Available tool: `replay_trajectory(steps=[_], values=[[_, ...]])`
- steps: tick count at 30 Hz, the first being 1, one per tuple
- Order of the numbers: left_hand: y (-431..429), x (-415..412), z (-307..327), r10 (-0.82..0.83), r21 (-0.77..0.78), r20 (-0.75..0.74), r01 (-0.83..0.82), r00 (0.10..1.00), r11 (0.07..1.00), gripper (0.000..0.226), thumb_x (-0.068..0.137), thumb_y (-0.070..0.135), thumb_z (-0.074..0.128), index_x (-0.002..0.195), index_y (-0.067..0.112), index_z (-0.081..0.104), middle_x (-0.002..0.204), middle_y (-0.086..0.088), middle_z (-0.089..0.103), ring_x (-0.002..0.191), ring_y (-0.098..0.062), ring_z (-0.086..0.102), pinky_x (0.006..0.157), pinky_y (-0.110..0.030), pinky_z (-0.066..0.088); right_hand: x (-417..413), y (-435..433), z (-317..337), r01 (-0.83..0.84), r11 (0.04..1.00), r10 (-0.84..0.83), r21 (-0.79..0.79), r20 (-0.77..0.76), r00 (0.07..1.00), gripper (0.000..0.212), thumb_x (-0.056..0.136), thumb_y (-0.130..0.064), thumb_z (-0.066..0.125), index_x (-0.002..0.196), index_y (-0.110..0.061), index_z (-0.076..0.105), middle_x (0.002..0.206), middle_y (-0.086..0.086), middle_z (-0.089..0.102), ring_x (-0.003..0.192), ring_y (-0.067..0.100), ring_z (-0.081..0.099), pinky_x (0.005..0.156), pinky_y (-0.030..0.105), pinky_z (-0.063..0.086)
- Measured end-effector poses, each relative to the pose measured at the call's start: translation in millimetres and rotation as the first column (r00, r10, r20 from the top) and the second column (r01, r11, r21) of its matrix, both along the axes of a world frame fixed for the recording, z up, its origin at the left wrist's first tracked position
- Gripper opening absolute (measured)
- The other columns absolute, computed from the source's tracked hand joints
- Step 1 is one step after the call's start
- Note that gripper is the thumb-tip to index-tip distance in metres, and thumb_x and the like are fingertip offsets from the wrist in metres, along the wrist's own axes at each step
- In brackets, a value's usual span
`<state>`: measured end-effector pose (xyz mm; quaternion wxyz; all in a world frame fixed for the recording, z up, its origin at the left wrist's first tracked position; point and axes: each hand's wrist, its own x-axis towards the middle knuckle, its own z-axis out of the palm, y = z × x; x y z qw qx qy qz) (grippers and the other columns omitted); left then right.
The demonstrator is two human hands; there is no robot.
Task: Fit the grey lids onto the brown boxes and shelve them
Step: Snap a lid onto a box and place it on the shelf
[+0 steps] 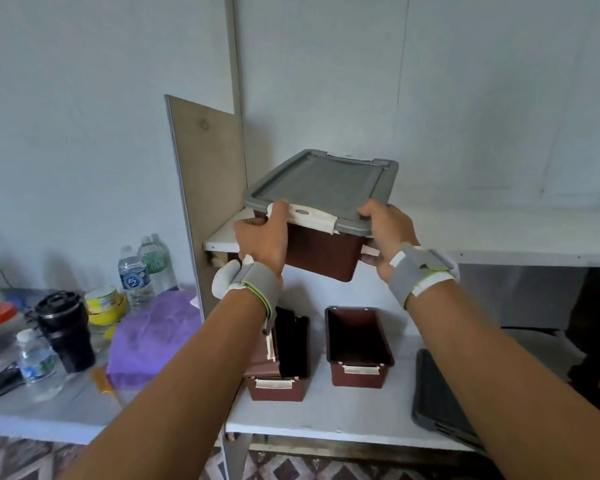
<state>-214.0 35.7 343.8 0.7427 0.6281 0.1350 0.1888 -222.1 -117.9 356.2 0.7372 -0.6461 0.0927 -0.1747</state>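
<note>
A brown box with a grey lid fitted on it is held tilted at the front edge of the upper white shelf. My left hand grips its near left corner by the white latch. My right hand grips its near right corner. Below, on the lower white surface, an open brown box stands without a lid. To its left another brown box holds stacked boxes, partly hidden by my left forearm. A grey lid lies at the lower right.
A wooden side panel bounds the shelf on the left. Left of it a table carries water bottles, a black tumbler, a yellow tub and a purple cloth. Walls stand close behind.
</note>
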Motion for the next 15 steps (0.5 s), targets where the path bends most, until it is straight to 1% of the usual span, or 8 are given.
replay_trajectory(steps=[2, 4, 5, 6, 8, 10, 12, 15], values=[[21.3, 15.6, 1.8, 0.008, 0.047, 0.021, -0.009, 1.0, 0.999, 0.059, 0.063, 0.063, 0.07, 0.101, 0.021, 0.053, 0.09, 0.006, 0.057, 0.086, -0.018, 0.059, 0.089, -0.036, 0.049, 17.9, 12.3, 2.9, -0.028, 1.0, 0.029, 0.011, -0.056, 0.998, 0.011, 0.078, -0.023, 0.059, 0.089, -0.019, 0.06, 0.092, 0.006, 0.063, 0.086, 0.029, 0.064, 0.086, 0.049, 0.054], [38.7, 33.1, 0.6, 0.019, 0.141, 0.022, -0.022, 1.0, 0.99, 0.074, 0.056, 0.072, 0.066, 0.109, 0.021, 0.062, 0.105, 0.002, 0.065, 0.099, -0.023, 0.062, 0.096, -0.041, 0.05, 36.3, 24.7, 5.0, -0.029, 0.999, 0.03, 0.014, -0.064, 0.997, 0.01, 0.077, -0.023, 0.059, 0.086, -0.019, 0.06, 0.089, 0.005, 0.062, 0.086, 0.029, 0.064, 0.084, 0.046, 0.056], [47.1, 41.6, -0.8, 0.031, 0.168, 0.024, -0.035, 0.999, 0.985, 0.075, 0.057, 0.074, 0.064, 0.11, 0.022, 0.063, 0.113, 0.001, 0.064, 0.104, -0.025, 0.061, 0.098, -0.042, 0.049, 46.3, 31.9, 6.0, -0.036, 0.999, 0.037, 0.018, -0.061, 0.997, 0.009, 0.076, -0.023, 0.06, 0.084, -0.019, 0.06, 0.087, 0.004, 0.062, 0.084, 0.028, 0.064, 0.081, 0.042, 0.055], [54.0, 50.0, -2.6, 0.042, 0.176, 0.027, -0.047, 0.999, 0.983, 0.07, 0.061, 0.073, 0.064, 0.109, 0.022, 0.062, 0.118, 0.0, 0.061, 0.108, -0.025, 0.059, 0.101, -0.042, 0.047, 55.7, 39.1, 6.5, -0.046, 0.999, 0.047, 0.018, -0.056, 0.997, 0.01, 0.075, -0.024, 0.06, 0.083, -0.019, 0.06, 0.087, 0.003, 0.061, 0.083, 0.027, 0.063, 0.079, 0.04, 0.055], [63.7, 65.2, -5.4, 0.037, 0.153, 0.052, -0.044, 0.998, 0.987, 0.054, 0.072, 0.065, 0.066, 0.104, 0.024, 0.052, 0.119, -0.001, 0.057, 0.107, -0.024, 0.057, 0.1, -0.038, 0.045, 71.5, 52.1, 6.8, -0.079, 0.997, 0.079, 0.001, -0.049, 0.996, 0.014, 0.073, -0.027, 0.06, 0.085, -0.019, 0.061, 0.086, 0.003, 0.061, 0.082, 0.025, 0.062, 0.077, 0.037, 0.053], [72.1, 82.9, -4.6, 0.022, 0.111, 0.076, -0.031, 0.997, 0.993, 0.049, 0.077, 0.059, 0.067, 0.1, 0.023, 0.043, 0.117, -0.002, 0.056, 0.102, -0.024, 0.056, 0.095, -0.034, 0.044, 88.7, 65.9, 7.1, -0.093, 0.996, 0.092, -0.009, -0.052, 0.994, 0.016, 0.073, -0.028, 0.059, 0.086, -0.019, 0.062, 0.085, 0.003, 0.061, 0.08, 0.024, 0.061, 0.075, 0.035, 0.052], [80.0, 96.1, -3.2, 0.03, 0.118, 0.079, -0.039, 0.996, 0.992, 0.053, 0.078, 0.059, 0.066, 0.104, 0.02, 0.041, 0.123, -0.005, 0.056, 0.106, -0.027, 0.057, 0.099, -0.037, 0.044, 103.1, 76.4, 9.2, -0.097, 0.995, 0.097, -0.007, -0.063, 0.993, 0.02, 0.072, -0.03, 0.059, 0.089, -0.02, 0.062, 0.089, 0.003, 0.061, 0.081, 0.024, 0.061, 0.076, 0.034, 0.052], [89.6, 114.5, -0.4, 0.057, 0.14, 0.05, -0.063, 0.997, 0.988, 0.069, 0.079, 0.062, 0.063, 0.124, 0.012, 0.044, 0.133, -0.009, 0.053, 0.117, -0.032, 0.055, 0.103, -0.04, 0.042, 119.8, 89.9, 13.3, -0.1, 0.995, 0.097, -0.023, -0.094, 0.991, 0.024, 0.07, -0.034, 0.059, 0.09, -0.021, 0.061, 0.091, 0.003, 0.06, 0.081, 0.025, 0.062, 0.073, 0.034, 0.052]])
